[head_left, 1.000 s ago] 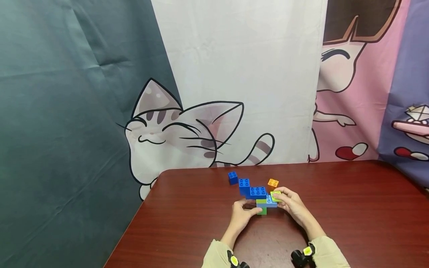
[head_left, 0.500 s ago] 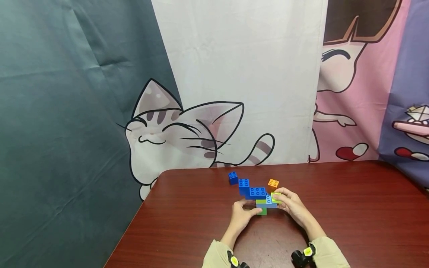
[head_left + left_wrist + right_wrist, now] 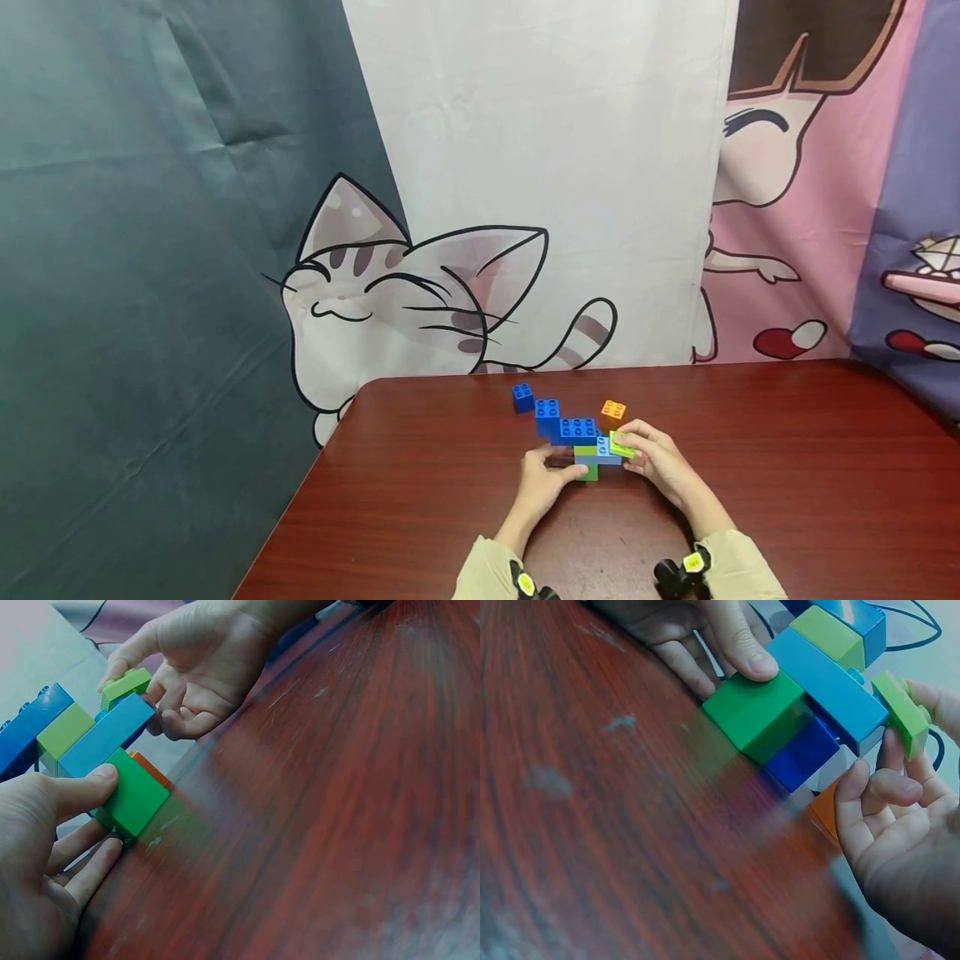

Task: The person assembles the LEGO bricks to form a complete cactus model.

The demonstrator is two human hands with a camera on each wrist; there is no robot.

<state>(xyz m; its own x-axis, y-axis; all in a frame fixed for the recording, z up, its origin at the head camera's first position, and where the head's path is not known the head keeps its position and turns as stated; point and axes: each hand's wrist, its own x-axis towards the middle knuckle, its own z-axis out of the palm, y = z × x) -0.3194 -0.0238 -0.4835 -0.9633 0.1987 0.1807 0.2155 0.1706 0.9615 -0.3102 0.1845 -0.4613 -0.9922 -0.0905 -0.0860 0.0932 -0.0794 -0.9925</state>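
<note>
My left hand (image 3: 542, 483) grips a built stack of toy building bricks low down, its thumb pressing on the green brick (image 3: 139, 793). Above that lies a long light blue brick (image 3: 829, 690), then a lime brick (image 3: 829, 637), with dark blue bricks (image 3: 577, 430) stepping up to the far left. Between the thumb and fingers of my right hand (image 3: 662, 468) is a thin lime brick (image 3: 900, 714). It tilts at the right end of the light blue brick, overlapping it in the head view. The other right fingers curl loosely below.
Behind the stack, an orange brick (image 3: 612, 411) lies on the brown table (image 3: 810, 483). A small dark blue brick (image 3: 522, 397) is at the far left of the stack. Printed cloth (image 3: 525, 167) hangs behind the table's back edge.
The thin lime brick has tipped from nearly level to a slant and shifted slightly right and down with my right fingers. The left hand and the stack keep their place.
</note>
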